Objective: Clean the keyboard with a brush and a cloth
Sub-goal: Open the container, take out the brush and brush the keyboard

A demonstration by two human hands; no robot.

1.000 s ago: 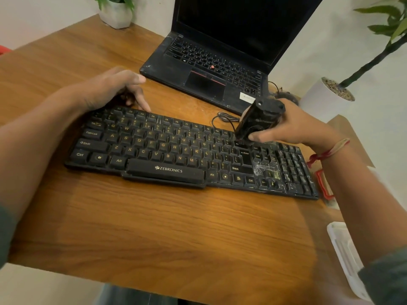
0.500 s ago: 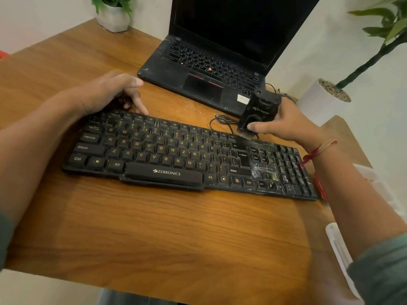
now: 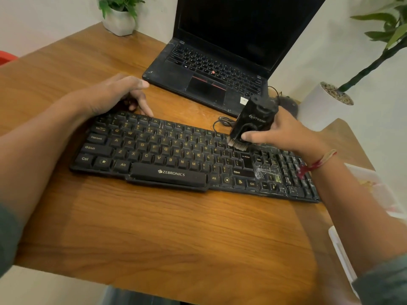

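Keyboard (image 3: 176, 159) lies across centre of frame on counter (image 3: 154, 227), below laptop (image 3: 211, 69). Right hand (image 3: 286, 133), centre right, fingers clasped round brush (image 3: 253, 122); bristles down, touching keys at upper right of main key block. Left hand (image 3: 110, 95), upper left, rests over keyboard's upper-left corner, fingers relaxed, thumb tip at rear edge. Pot (image 3: 119, 24) at upper left.

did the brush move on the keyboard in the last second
Yes, slightly. The brush in the right hand has slid from the far edge of the keyboard toward the person and a little left, onto the keys above the Enter key.
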